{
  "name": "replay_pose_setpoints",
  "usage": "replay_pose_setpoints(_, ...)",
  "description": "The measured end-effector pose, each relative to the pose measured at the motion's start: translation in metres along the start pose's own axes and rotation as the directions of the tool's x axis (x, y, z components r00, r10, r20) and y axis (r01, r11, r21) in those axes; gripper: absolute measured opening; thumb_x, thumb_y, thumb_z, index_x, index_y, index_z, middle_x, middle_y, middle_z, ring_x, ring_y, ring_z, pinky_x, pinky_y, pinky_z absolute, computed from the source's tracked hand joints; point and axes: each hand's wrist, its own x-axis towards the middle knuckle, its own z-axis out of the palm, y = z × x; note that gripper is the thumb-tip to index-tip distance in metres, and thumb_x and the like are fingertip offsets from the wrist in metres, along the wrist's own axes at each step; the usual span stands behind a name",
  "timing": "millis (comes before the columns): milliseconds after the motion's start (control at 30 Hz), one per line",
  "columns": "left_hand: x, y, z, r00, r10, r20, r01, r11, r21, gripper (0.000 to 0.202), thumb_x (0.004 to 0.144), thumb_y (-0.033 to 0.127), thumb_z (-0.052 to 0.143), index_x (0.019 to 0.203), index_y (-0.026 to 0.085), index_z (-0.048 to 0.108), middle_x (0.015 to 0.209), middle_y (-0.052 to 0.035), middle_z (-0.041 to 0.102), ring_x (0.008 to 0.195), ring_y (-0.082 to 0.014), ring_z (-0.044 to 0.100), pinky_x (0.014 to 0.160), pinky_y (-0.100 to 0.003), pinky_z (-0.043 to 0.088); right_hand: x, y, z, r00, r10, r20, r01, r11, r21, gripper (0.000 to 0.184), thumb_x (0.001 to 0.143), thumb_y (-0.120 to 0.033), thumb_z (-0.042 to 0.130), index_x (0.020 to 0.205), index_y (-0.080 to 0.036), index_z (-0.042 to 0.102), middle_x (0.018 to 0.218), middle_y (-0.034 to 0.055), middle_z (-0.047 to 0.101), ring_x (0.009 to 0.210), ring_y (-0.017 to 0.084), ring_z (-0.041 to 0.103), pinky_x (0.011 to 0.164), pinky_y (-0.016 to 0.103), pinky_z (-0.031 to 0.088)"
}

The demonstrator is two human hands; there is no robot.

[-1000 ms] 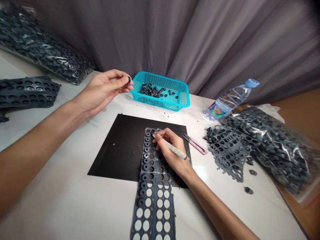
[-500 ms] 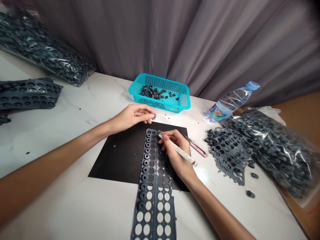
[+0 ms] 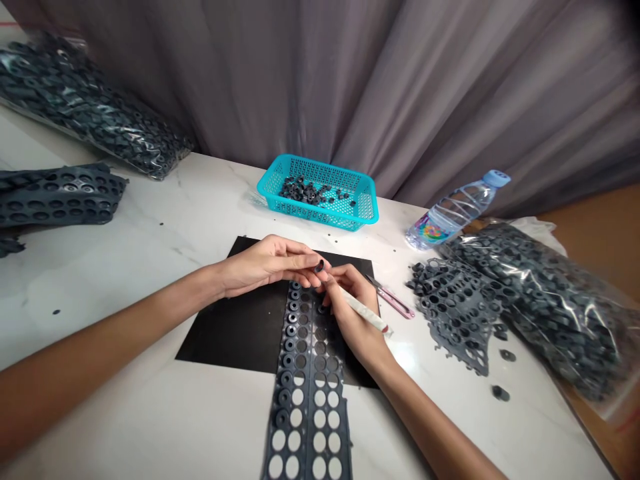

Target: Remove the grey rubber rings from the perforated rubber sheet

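A long grey perforated rubber strip (image 3: 307, 393) lies on a black mat (image 3: 240, 320) and runs toward me. My left hand (image 3: 265, 263) rests at the strip's far end, its fingertips pinched on a small dark ring (image 3: 319, 266). My right hand (image 3: 350, 307) lies on the strip just right of it, gripping a white pen-like tool (image 3: 364, 311) whose tip points at the ring. The two hands touch at the fingertips. Several rings still sit in the strip's left column.
A teal basket (image 3: 367, 203) with loose dark rings stands behind the mat. Pink snips (image 3: 393, 298), a scrap rubber sheet (image 3: 453, 307), a water bottle (image 3: 453, 210) and a bag of rings (image 3: 545, 300) lie right. More sheets (image 3: 55, 197) and another bag (image 3: 85, 113) lie left.
My left hand came back from the basket to the strip's far end and now pinches a ring beside the tool tip. My right hand stayed on the strip.
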Motion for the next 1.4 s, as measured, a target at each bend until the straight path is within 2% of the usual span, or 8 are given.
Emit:
replay_pose_setpoints(200,-0.001,0.001,0.005,0.998,-0.061,-0.033,0.060,0.997,-0.051,0.028,0.100,0.040,0.081,0.108,0.015,0.088,0.113,-0.0146,0.084,0.091,-0.0138,0.076,0.089,-0.024,0.061,-0.001,0.000,-0.001,1.000,-0.003,0.012,0.003,1.000,0.009,0.026,0.106,-0.047,0.070,0.100,-0.021,0.071,0.087,0.0025,0.074,0.072,0.017,0.065,0.063,0.027,0.048)
replay_pose_setpoints(467,0.000,0.001,0.006,0.992,-0.099,-0.082,0.090,0.990,-0.110,0.028,0.099,0.040,0.084,0.106,0.014,0.088,0.113,-0.0141,0.084,0.088,-0.0114,0.073,0.088,-0.022,0.060,0.000,0.000,-0.001,1.000,-0.005,0.016,0.005,1.000,-0.026,0.029,0.105,-0.050,0.069,0.101,-0.021,0.071,0.087,0.0039,0.075,0.071,0.018,0.067,0.061,0.028,0.048)
replay_pose_setpoints(700,0.001,-0.001,0.003,0.986,-0.132,-0.099,0.118,0.984,-0.132,0.028,0.098,0.039,0.084,0.106,0.013,0.088,0.114,-0.0137,0.083,0.087,-0.0103,0.072,0.087,-0.021,0.059,0.000,0.007,-0.001,0.999,-0.046,0.028,0.048,0.997,-0.054,0.025,0.108,-0.046,0.066,0.101,-0.022,0.070,0.088,0.0028,0.076,0.075,0.018,0.068,0.067,0.028,0.048)
replay_pose_setpoints(900,0.001,-0.002,0.006,0.991,-0.132,-0.011,0.129,0.981,-0.145,0.027,0.099,0.039,0.083,0.102,0.012,0.088,0.109,-0.0121,0.082,0.087,-0.0087,0.070,0.084,-0.017,0.057,0.000,0.001,-0.001,0.998,-0.053,0.027,0.054,0.997,-0.052,0.026,0.106,-0.046,0.068,0.098,-0.022,0.070,0.085,0.0017,0.074,0.072,0.017,0.065,0.066,0.028,0.048)
replay_pose_setpoints(1067,-0.002,0.000,0.010,0.990,-0.128,0.054,0.135,0.981,-0.139,0.026,0.100,0.037,0.083,0.110,0.014,0.088,0.109,-0.0116,0.081,0.086,-0.0097,0.070,0.084,-0.018,0.058,-0.001,-0.004,-0.002,0.998,-0.060,0.020,0.061,0.996,-0.069,0.024,0.105,-0.043,0.068,0.095,-0.022,0.070,0.081,0.0007,0.071,0.070,0.017,0.062,0.063,0.028,0.045)
replay_pose_setpoints(1233,-0.004,0.003,0.012,0.990,-0.112,0.083,0.119,0.989,-0.084,0.024,0.101,0.035,0.081,0.115,0.016,0.088,0.112,-0.0119,0.081,0.090,-0.0121,0.072,0.092,-0.023,0.060,-0.002,-0.004,-0.004,0.995,-0.090,0.036,0.092,0.994,-0.057,0.023,0.103,-0.042,0.067,0.095,-0.021,0.069,0.080,0.0006,0.071,0.069,0.018,0.061,0.063,0.029,0.044)
replay_pose_setpoints(1400,-0.005,0.004,0.013,0.992,-0.080,0.096,0.088,0.993,-0.076,0.023,0.098,0.034,0.084,0.116,0.020,0.087,0.115,-0.0112,0.082,0.103,-0.0161,0.076,0.103,-0.027,0.059,-0.002,-0.003,-0.004,0.995,-0.091,0.032,0.094,0.993,-0.075,0.025,0.103,-0.044,0.066,0.094,-0.021,0.068,0.078,-0.0004,0.069,0.068,0.017,0.061,0.062,0.029,0.043)
